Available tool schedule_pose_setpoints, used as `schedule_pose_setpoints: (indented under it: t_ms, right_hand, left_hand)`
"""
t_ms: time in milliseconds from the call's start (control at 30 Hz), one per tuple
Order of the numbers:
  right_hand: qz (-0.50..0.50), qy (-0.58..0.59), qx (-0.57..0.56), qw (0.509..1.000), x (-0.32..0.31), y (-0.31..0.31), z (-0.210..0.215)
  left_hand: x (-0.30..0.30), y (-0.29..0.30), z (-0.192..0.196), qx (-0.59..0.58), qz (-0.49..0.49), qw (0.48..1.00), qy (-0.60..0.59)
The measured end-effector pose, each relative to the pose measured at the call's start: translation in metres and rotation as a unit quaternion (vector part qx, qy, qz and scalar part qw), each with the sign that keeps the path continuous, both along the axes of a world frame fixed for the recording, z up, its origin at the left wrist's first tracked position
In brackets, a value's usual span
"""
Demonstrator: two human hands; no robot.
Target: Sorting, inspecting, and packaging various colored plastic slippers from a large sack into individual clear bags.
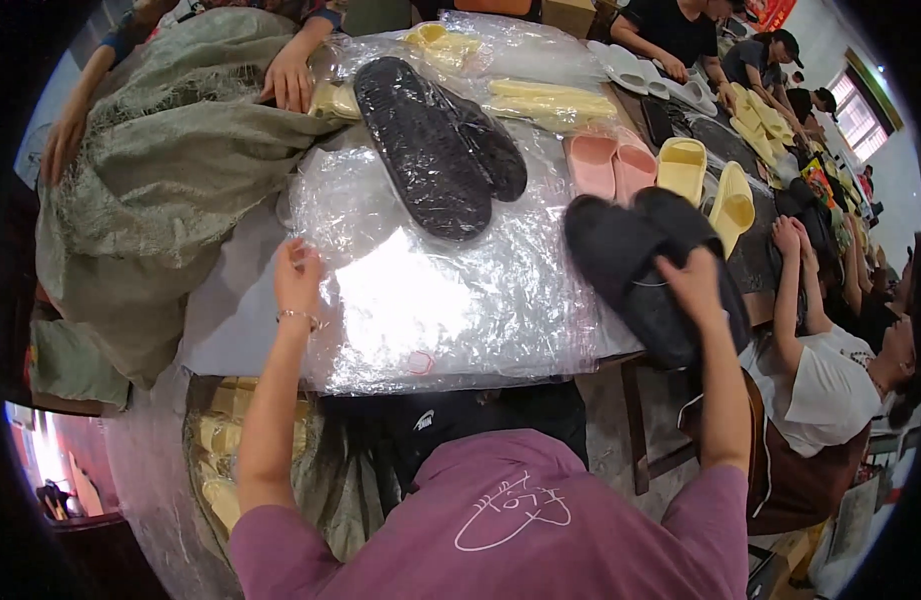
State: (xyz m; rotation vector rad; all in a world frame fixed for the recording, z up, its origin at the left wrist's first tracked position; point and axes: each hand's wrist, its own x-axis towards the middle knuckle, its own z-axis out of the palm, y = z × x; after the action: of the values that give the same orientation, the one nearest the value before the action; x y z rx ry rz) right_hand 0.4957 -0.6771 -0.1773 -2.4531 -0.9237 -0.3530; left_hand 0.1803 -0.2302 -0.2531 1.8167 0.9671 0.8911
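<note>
My right hand (696, 285) grips a pair of black slippers (621, 245) by their straps, over the right edge of the table. My left hand (299, 278) is at the left border of a stack of clear plastic bags (401, 300), its fingers curled together. Whether they pinch the film I cannot make out. Across the far part of the stack lies another pair of black slippers (421, 150), wrapped in clear plastic. Pink slippers (613, 162) and yellow slippers (683, 170) stand beyond the pair in my right hand.
A large green woven sack (181, 180) bulges at the left, with a person's hand (291, 75) by it. Wrapped yellow slippers (551, 103) lie at the far side. Several people work along the right-hand table (751, 265). A sack of yellow slippers (221, 440) stands below the near edge.
</note>
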Motion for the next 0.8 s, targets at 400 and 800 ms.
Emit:
schedule_pose_setpoints:
  t_ms: [400,800]
  right_hand:
    - [0.314,0.046,0.133,0.939,-0.127,0.157,0.025]
    - [0.216,0.037,0.055,0.974,-0.139,0.171,-0.063]
  left_hand:
    - [-0.019,-0.035,0.0,0.216,-0.412,0.845,0.264]
    - [-0.008,-0.052,0.002,0.345,-0.374,0.783,0.359]
